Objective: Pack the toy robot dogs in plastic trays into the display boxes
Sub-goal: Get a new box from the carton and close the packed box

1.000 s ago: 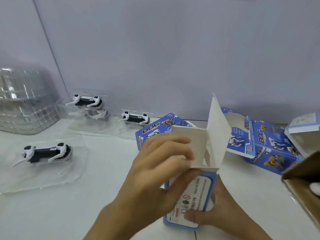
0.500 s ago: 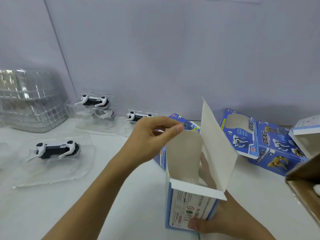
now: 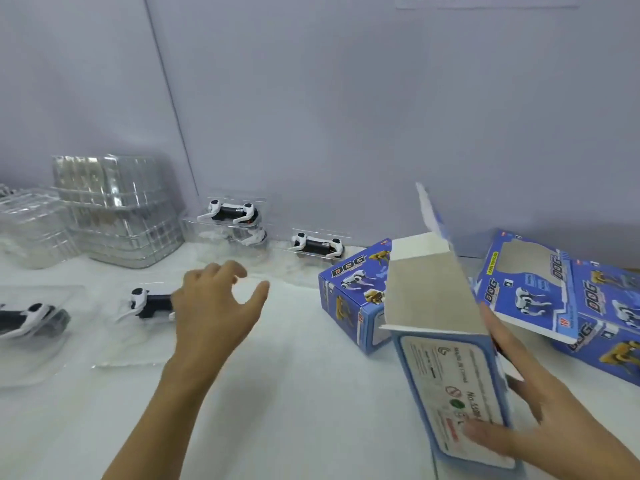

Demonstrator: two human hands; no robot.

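A glossy blue cardboard display box (image 3: 450,386) stands upright near the tabletop's (image 3: 294,393) front right, its plain grey flaps raised; the right hand (image 3: 540,420) clamps it, thumb on the white label. The left hand (image 3: 214,306) hovers with fingers spread and loosely curved, empty, over a black-and-white toy robot dog (image 3: 149,303) lying in its clear, thin plastic tray (image 3: 114,344) towards the left edge.

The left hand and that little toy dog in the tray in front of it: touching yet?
Cannot tell. In the head view the open left hand overlaps the toy dog and hides its rear half, so neither contact nor a gap shows.
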